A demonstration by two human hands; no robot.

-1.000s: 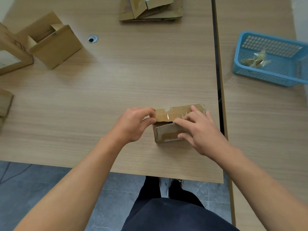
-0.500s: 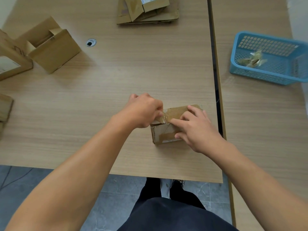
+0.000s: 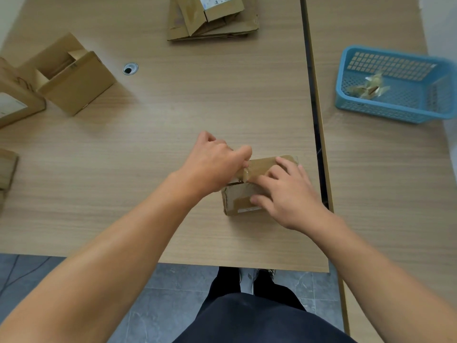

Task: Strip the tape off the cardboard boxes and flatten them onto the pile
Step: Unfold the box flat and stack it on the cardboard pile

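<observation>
A small taped cardboard box (image 3: 238,200) sits on the wooden table (image 3: 158,134) near its front right edge. My left hand (image 3: 215,164) pinches a strip of clear tape (image 3: 243,173) at the box's top left corner and holds it lifted off the cardboard. My right hand (image 3: 289,194) rests on the box's top and front with its fingers spread, and covers most of the right half. The pile of flattened boxes (image 3: 212,21) lies at the far edge of the table.
Two open boxes (image 3: 71,78) stand at the far left, with more cardboard (image 3: 7,169) at the left edge. A blue basket (image 3: 395,85) with crumpled tape scraps sits on the adjoining table to the right. A cable hole (image 3: 130,68) lies between.
My left hand has moved up over the box's top left corner and peeled the tape end away from the cardboard. My right hand has stayed on the box.
</observation>
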